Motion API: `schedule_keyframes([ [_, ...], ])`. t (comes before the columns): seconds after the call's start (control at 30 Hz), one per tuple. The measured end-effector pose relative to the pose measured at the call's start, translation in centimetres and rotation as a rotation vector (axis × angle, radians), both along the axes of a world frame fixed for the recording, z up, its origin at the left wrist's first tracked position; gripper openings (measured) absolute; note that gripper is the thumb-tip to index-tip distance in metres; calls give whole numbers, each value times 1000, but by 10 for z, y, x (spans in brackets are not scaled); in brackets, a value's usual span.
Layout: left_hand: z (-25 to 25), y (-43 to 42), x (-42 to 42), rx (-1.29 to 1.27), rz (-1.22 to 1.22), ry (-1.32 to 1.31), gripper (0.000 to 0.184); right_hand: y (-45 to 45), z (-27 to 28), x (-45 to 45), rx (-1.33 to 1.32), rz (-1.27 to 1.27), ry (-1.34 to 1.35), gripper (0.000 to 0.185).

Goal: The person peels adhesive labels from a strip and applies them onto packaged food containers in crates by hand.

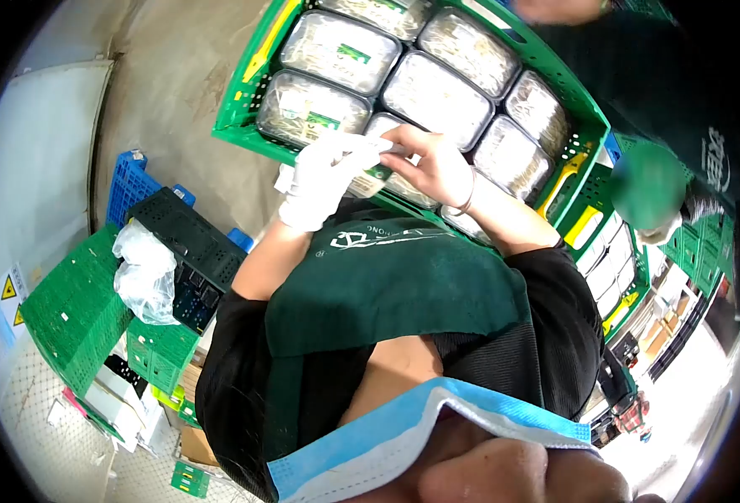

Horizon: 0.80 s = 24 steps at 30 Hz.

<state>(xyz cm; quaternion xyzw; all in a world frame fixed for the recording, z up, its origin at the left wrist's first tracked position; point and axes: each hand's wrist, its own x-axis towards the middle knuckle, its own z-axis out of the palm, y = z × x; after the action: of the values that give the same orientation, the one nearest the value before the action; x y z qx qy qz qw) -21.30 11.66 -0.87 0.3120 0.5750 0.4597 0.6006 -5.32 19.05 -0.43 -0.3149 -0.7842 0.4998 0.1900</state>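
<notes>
My left hand (324,180), in a white glove, is raised over the near edge of a green crate (248,138). Its fingers are closed around something pale and partly green that I cannot make out. Bare, with a thin band at the wrist, my right hand (433,168) pinches a small white piece (393,149) against the gloved fingertips. Beneath and beyond both hands, the crate holds several clear-lidded dark trays (441,96) of pale, stringy food. Green labels (353,54) show on some lids. My hands hide part of the nearest trays.
Another person's dark sleeve (638,75) and gloved hand (662,230) are at the right. Stacked green crates (77,302), a black crate (186,243) and a crumpled plastic bag (145,272) stand at left. More filled crates (588,226) sit at right.
</notes>
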Motion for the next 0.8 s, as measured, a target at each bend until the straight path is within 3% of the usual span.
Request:
schedule_keyframes([
  [0.03, -13, -2, 7, -41, -16, 143, 18, 0, 6, 10, -23, -55, -53, 13],
  [0.1, -30, -6, 12, -89, -90, 255, 16, 34, 3, 38, 256, -232, -246, 15],
  [0.13, -31, -6, 14, 202, -255, 562, 16, 67, -24, 59, 47, -403, -245, 20],
  [0.17, -30, -6, 15, 499, -414, 864, 16, 104, -40, 84, 67, -382, -320, 23],
  [0.2, -15, -4, 16, 394, -637, 1160, 19, 131, -60, 100, 351, -468, -420, 31],
  [0.23, -19, -8, 15, 388, -634, 1166, 19, 157, -88, 114, 392, -432, -427, 37],
  [0.3, -31, -22, 12, 136, -250, 545, 20, 181, -133, 118, 622, -402, -738, 41],
  [0.33, -24, -22, 13, 235, -416, 872, 24, 175, -140, 117, 672, -424, -801, 45],
  [0.37, -24, -26, 15, 230, -415, 876, 24, 171, -146, 114, 722, -446, -865, 48],
  [0.4, -26, -31, 17, 173, -270, 702, 25, 156, -130, 109, 750, -471, -920, 60],
  [0.43, -29, -36, 19, 118, -122, 525, 27, 140, -114, 103, 754, -466, -916, 60],
  [0.47, -37, -39, 19, 181, -229, 625, 28, 122, -99, 97, 582, -456, -835, 63],
  [0.5, -25, -37, 32, 64, -51, 264, 27, 101, -85, 94, 411, -447, -752, 67],
  [0.57, -37, -45, 38, 168, -62, 229, 29, 43, -66, 95, -208, -171, -133, 60],
  [0.63, -29, -48, 31, 85, -174, 219, 29, -7, -12, 83, -200, 75, 35, 41],
  [0.67, -24, -50, 30, 0, -283, 210, 28, -21, -13, 81, -65, 62, 15, 34],
  [0.7, -19, -51, 35, 1, -284, 212, 28, -34, -14, 79, 70, 48, -4, 28],
  [0.77, -10, -50, 56, 109, -106, 58, 23, -50, -2, 74, -78, 57, 19, 15],
  [0.8, -3, -50, 61, 242, -166, 376, 15, -56, -4, 74, -36, -6, -21, 17],
])
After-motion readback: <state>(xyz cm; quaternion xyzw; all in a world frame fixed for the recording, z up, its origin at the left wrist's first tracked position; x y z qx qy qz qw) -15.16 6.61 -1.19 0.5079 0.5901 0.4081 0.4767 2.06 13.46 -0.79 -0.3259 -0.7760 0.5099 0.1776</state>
